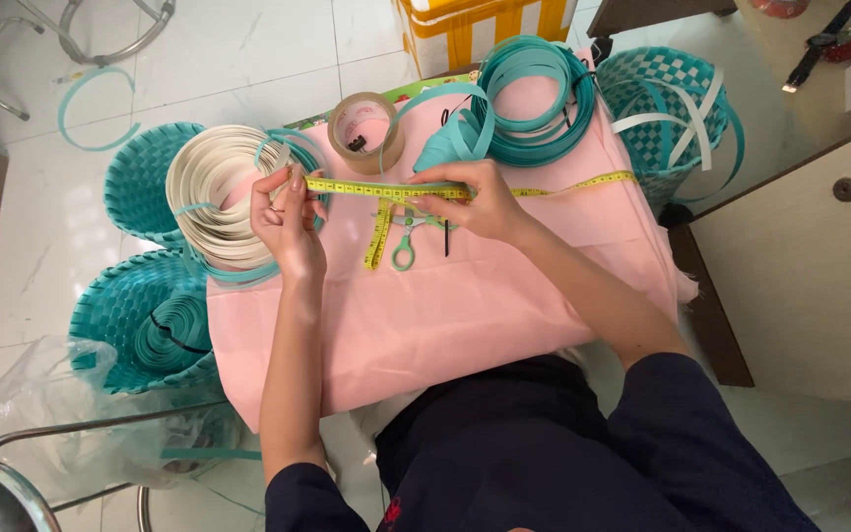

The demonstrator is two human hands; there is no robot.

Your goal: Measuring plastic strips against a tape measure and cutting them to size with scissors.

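A yellow measuring tape is stretched between my two hands above a pink cloth that covers the work surface. My left hand pinches the tape's left end together with a teal strip, beside a coil of cream strip. My right hand pinches the tape and teal strip near the middle; the rest of the tape runs right to the cloth's edge. Green-handled scissors lie on the cloth under my right hand. A coil of teal strip lies at the far side.
A roll of brown packing tape stands at the cloth's far edge. Woven teal baskets sit at the left, lower left and far right. A yellow crate is beyond, a wooden cabinet at right, a clear plastic bag lower left.
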